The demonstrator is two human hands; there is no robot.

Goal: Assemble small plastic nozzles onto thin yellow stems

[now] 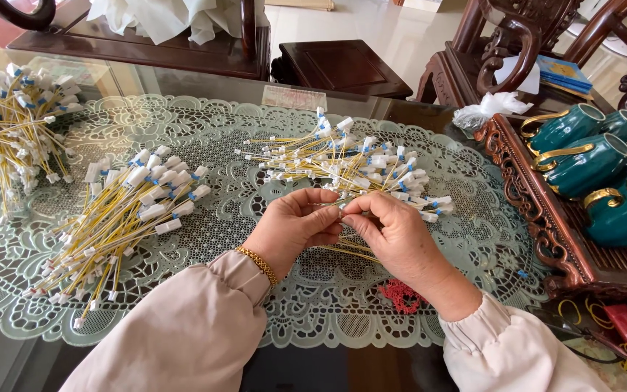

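Fingertips of left hand [295, 225], right hand [393, 232] hide gathered cable ends [350, 250].

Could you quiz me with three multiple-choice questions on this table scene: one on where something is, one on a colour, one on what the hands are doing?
1. Where do the teal cups stand?
A. on the carved wooden tray at right
B. on the lace mat
C. on a chair

2. What colour are the thin cables?
A. red
B. yellow
C. black

3. What are the left hand and right hand doing?
A. resting flat
B. lifting a cup
C. pinching cables together

Answers: A, the cups sit inside the tray; B, the strands are yellow with white ends; C, fingertips meet on a bundle.
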